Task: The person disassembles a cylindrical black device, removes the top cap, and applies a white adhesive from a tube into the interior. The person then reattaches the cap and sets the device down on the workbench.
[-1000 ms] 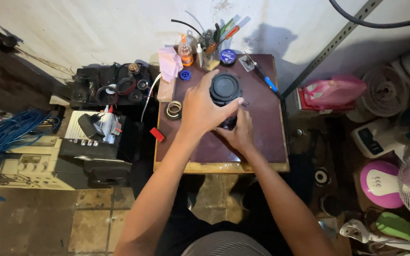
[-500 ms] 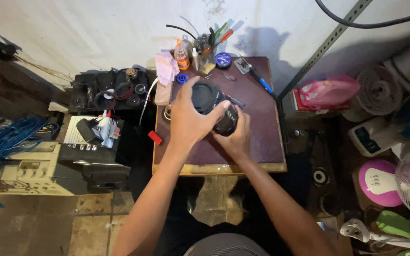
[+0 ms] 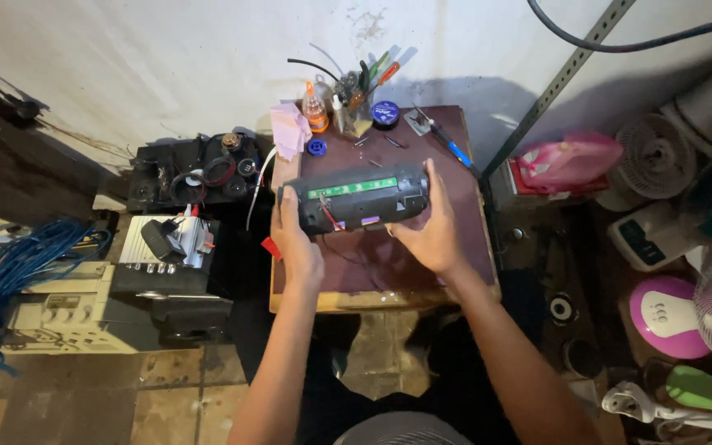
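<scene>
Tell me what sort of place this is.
Likely a small electronics repair workshop: an opened black speaker showing its green circuit board, held in both hands, screwdrivers in a jar, and old amplifiers stacked beside the table.

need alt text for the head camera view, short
Two bare hands, left hand and right hand, hold a black cylindrical speaker sideways, its green circuit board exposed, above a small brown table cluttered with a glue bottle and screwdriver.
</scene>
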